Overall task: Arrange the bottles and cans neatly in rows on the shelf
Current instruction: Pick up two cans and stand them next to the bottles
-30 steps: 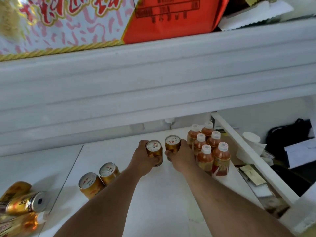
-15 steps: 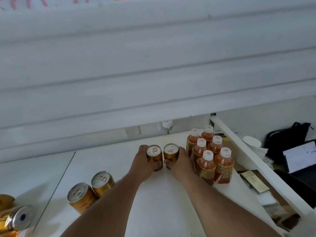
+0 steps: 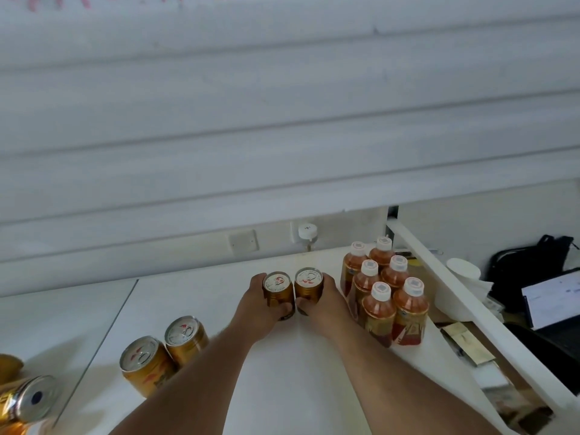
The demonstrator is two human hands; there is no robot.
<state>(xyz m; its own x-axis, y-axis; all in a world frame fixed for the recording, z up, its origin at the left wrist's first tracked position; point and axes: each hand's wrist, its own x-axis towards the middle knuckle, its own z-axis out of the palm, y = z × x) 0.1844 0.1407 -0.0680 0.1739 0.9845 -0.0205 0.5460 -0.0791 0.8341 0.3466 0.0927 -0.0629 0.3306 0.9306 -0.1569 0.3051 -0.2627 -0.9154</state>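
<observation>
On the shelf, both hands' fingers wrap upright cans.

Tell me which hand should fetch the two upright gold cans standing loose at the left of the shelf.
Left. The left hand grips a can on the side nearer the loose cans; the right hand sits beside the bottles and would probably have to cross over.

Soft, even daylight brightens my white shelf; faint shadows fall left of the cans (their lids glint). Edges bow and blur, especially the lower corners.
</observation>
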